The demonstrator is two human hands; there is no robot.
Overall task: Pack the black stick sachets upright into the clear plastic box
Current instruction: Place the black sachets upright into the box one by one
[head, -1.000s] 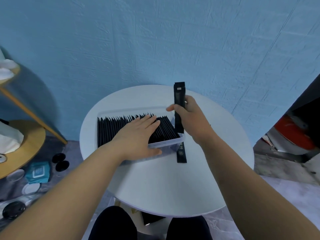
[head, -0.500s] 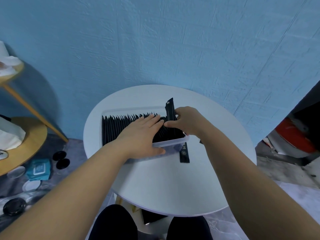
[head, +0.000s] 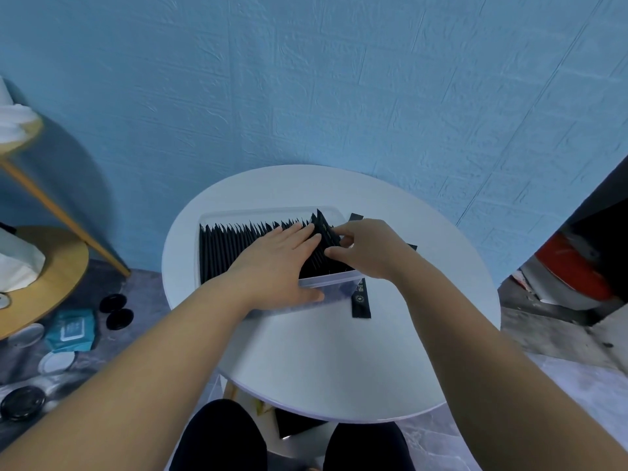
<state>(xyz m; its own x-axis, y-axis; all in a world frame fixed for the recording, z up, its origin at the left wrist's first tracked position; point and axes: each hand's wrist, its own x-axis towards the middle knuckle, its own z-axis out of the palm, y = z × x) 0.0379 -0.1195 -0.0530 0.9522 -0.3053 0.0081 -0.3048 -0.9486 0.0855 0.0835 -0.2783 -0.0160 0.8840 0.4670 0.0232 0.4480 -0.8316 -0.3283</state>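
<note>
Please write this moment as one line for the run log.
left hand: flat on packed sachets | right hand: pinches tilted sachet in clear box | table: loose sachets beside box

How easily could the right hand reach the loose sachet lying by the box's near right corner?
Probably yes: the loose sachet lies bare on the table right by the right hand, though that hand pinches a second sachet over the clear box.

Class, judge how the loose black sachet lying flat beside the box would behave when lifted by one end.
Probably light: the loose sachet is a thin, narrow strip. It may droop slightly, looking like flat film. Pushed, it should slide, not roll, on the smooth table.
</note>
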